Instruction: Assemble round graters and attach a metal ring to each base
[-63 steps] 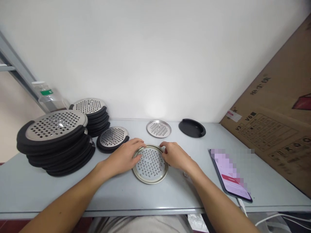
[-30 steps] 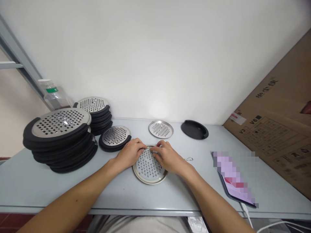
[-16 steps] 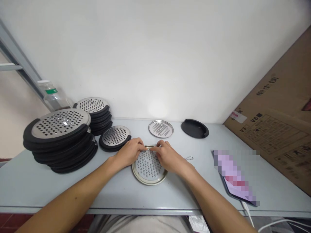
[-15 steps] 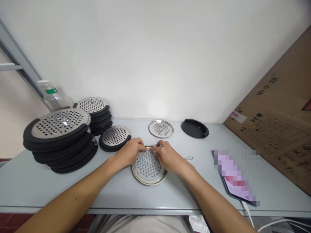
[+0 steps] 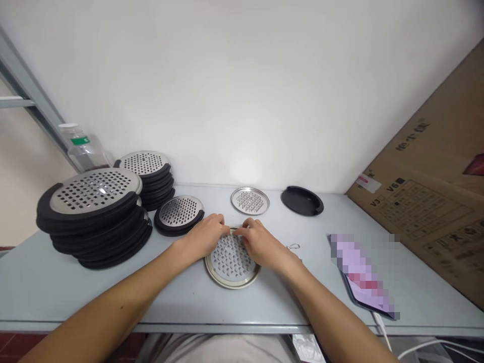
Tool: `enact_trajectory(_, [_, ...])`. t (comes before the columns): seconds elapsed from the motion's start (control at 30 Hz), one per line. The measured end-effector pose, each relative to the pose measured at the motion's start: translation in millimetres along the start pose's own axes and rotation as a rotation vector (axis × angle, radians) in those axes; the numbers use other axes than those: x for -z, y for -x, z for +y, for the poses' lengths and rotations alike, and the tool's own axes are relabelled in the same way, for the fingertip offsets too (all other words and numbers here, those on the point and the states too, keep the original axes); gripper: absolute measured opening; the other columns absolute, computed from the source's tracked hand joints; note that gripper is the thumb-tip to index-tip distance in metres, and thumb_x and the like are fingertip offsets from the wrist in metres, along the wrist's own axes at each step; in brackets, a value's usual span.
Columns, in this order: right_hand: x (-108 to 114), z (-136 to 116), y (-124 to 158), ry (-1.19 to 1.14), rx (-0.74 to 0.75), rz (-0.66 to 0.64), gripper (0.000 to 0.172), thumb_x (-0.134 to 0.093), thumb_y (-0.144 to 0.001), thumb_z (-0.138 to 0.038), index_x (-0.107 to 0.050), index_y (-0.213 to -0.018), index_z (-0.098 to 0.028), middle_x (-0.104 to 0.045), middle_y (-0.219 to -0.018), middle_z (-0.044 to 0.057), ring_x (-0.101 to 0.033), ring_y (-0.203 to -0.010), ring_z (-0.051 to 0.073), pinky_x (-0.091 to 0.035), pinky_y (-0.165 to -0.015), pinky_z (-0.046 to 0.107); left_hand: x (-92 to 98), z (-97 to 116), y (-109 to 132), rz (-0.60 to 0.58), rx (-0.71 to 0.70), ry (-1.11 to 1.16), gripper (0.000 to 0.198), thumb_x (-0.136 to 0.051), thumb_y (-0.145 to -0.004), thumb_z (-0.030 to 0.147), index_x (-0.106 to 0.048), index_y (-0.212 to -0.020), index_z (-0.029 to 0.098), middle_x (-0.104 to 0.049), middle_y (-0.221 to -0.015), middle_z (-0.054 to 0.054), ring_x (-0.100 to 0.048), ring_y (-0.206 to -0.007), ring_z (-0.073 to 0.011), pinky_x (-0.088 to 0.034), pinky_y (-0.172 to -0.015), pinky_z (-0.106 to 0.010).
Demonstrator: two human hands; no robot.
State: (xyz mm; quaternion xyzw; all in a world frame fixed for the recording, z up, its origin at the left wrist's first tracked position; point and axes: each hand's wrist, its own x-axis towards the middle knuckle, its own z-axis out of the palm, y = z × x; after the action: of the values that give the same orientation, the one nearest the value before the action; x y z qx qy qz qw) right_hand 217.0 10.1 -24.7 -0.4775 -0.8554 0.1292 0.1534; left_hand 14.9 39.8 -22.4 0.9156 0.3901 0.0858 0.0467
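Note:
A round perforated metal disc (image 5: pixel 229 264) lies flat on the grey table (image 5: pixel 56 287) in front of me. My left hand (image 5: pixel 203 238) rests on its far left rim with the fingers curled. My right hand (image 5: pixel 260 245) covers its far right part, fingers bent, and the fingertips of both hands meet at the far edge. Both hands are closed on the disc. A smaller perforated disc (image 5: pixel 250 200) and a black round holder (image 5: pixel 301 200) lie farther back.
At the left stand stacks of black-framed grater discs (image 5: pixel 94 219) (image 5: pixel 145 176), with a single one (image 5: pixel 178 214) beside my left hand and a plastic bottle (image 5: pixel 81 148) behind them. A phone (image 5: pixel 361 275) with its cable, a small metal clip (image 5: pixel 293 246) and a cardboard box (image 5: pixel 434 201) are on the right.
Both hands slid from the disc's sides to its far edge, where the fingertips came together. Over the last half second they have barely moved.

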Motion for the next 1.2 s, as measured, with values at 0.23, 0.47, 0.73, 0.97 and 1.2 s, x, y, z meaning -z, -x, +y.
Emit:
enact_trajectory(0.23, [7.2, 12.6, -9.7, -0.17, -0.03, 0.063, 0.026, -0.047, -0.094, -0.023, -0.07, -0.106, -0.022, -0.063, -0.095, 0.007, -0.06, -0.087, 0.018, -0.046, -0.081, 0.03, -0.4, -3.1, 12.3, 0.072, 0.035, 0.147, 0.033, -0.046, -0.092, 0.011, -0.071, -0.11, 0.024, -0.061, -0.097, -0.007, -0.058, -0.092, -0.0191, -0.047, -0.083, -0.031])
enact_trajectory(0.47, [-0.7, 40.5, -27.9, 0.083, -0.297, 0.32, 0.031, -0.05, -0.091, -0.019, -0.064, -0.118, -0.015, -0.063, -0.112, 0.013, -0.058, -0.102, 0.024, -0.043, -0.088, 0.033, 7.0, -2.3, 15.3, 0.097, 0.026, 0.281, 0.027, -0.041, -0.097, 0.022, -0.065, -0.11, 0.021, -0.063, -0.105, -0.006, -0.058, -0.099, -0.02, -0.046, -0.091, -0.035])
enact_trajectory(0.73, [-6.4, 46.9, -30.3, 0.131, -0.295, 0.307, 0.023, -0.051, -0.088, -0.016, -0.074, -0.085, -0.017, -0.065, -0.099, 0.012, -0.056, -0.097, 0.026, -0.043, -0.082, 0.033, 26.3, -11.8, 30.1, -0.2, 0.023, 0.47, 0.114, -0.079, -0.061, 0.056, -0.018, -0.152, 0.023, -0.032, -0.153, -0.013, -0.031, -0.139, -0.0319, -0.028, -0.113, -0.043])
enact_trajectory(0.97, [14.0, 31.0, -17.0, 0.089, -0.22, 0.499, 0.019, -0.047, -0.093, -0.023, -0.064, -0.098, -0.018, -0.065, -0.102, 0.01, -0.051, -0.1, 0.026, -0.039, -0.089, 0.038, 27.1, -10.5, 33.0, -0.305, 0.036, 0.434, 0.138, -0.086, -0.046, 0.053, -0.008, -0.153, 0.016, -0.022, -0.155, -0.021, -0.022, -0.142, -0.0372, -0.024, -0.115, -0.048])
enact_trajectory(1.2, [34.9, 25.3, -5.1, -0.393, -0.241, 0.949, 0.024, -0.047, -0.093, -0.036, -0.061, -0.093, -0.017, -0.065, -0.088, 0.006, -0.059, -0.082, 0.019, -0.043, -0.076, 0.03, 28.4, -9.2, 32.2, -0.322, 0.041, 0.399, 0.125, -0.086, -0.048, 0.049, -0.022, -0.148, 0.011, -0.024, -0.154, -0.023, -0.024, -0.142, -0.0368, -0.025, -0.115, -0.045])
